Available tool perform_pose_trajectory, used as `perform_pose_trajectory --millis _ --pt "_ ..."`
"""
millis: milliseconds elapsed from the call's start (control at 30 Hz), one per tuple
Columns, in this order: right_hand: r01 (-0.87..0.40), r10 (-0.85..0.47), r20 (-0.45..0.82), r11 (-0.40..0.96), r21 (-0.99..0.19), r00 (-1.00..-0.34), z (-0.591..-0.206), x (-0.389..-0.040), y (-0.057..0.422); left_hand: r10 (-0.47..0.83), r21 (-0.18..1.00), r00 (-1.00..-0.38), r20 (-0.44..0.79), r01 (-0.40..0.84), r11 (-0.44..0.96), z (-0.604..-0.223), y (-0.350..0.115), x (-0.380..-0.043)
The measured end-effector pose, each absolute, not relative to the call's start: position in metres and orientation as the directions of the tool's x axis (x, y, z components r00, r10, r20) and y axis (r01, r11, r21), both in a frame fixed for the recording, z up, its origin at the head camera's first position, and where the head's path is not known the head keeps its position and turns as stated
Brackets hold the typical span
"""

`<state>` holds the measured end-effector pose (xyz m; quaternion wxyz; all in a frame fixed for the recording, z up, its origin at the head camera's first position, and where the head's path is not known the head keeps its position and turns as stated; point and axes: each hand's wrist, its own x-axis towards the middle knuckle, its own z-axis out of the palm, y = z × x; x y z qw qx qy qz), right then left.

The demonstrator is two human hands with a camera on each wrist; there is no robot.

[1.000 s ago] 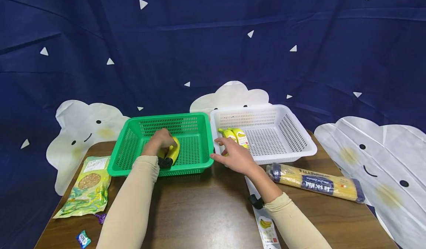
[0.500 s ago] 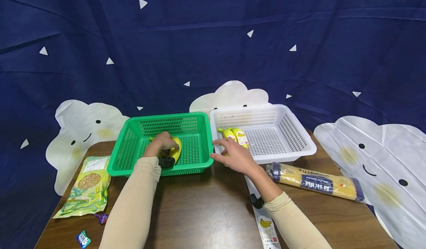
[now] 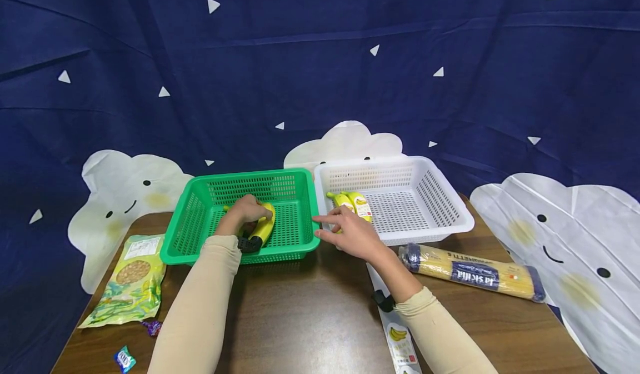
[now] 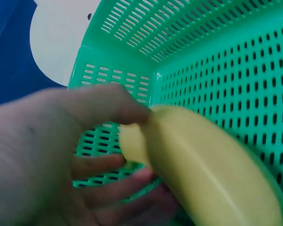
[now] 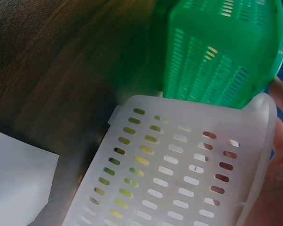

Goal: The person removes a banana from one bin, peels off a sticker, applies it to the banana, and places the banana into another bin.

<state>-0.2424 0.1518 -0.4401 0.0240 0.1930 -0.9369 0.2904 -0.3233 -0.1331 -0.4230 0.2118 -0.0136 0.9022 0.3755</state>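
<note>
Inside the green basket (image 3: 287, 254), my left hand (image 3: 245, 213) grips a yellow banana (image 3: 266, 229). The left wrist view shows the thumb on top of the banana (image 4: 202, 160) near one end, fingers curled underneath. My right hand (image 3: 352, 238) hovers over the near left corner of the white basket (image 3: 457, 227), its fingers extended toward the green rim and holding nothing. In the white basket lie yellow bananas (image 3: 361, 206) with stickers on them, partly hidden by this hand. Under the right forearm runs a white strip of banana stickers (image 3: 398, 335).
The baskets stand side by side at the back of the wooden table (image 3: 300, 318). A spaghetti packet (image 3: 475, 274) lies at right, a yellow-green bag (image 3: 132, 274) at left. Near that bag are a purple-wrapped candy (image 3: 152, 328) and a small blue-green packet (image 3: 124, 358).
The left hand and its banana have shifted slightly to the right within the green basket. My right index finger has stretched out to the left, toward the green rim.
</note>
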Motion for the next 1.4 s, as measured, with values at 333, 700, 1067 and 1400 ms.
perform_pose_trajectory --millis 333,700,1067,1400 --pt "-0.379 -0.342 0.171 0.765 -0.521 -0.924 -0.441 -0.242 0.151 0.199 0.773 -0.943 -0.268 -0.087 0.629 -0.393 -0.126 -0.324" --pt "-0.377 -0.341 0.168 0.766 -0.52 -0.925 -0.44 -0.243 0.152 0.25 0.849 -0.948 -0.199 -0.04 0.526 -0.352 -0.121 -0.302" --pt "-0.383 -0.348 0.169 0.761 -0.523 -0.922 -0.441 -0.242 0.151 0.301 0.9 -0.95 -0.081 0.06 0.432 -0.339 -0.114 -0.249" --pt "-0.381 -0.349 0.162 0.771 -0.51 -0.923 -0.442 -0.243 0.153 0.426 0.851 -0.904 -0.033 0.198 0.487 -0.363 -0.097 -0.17"
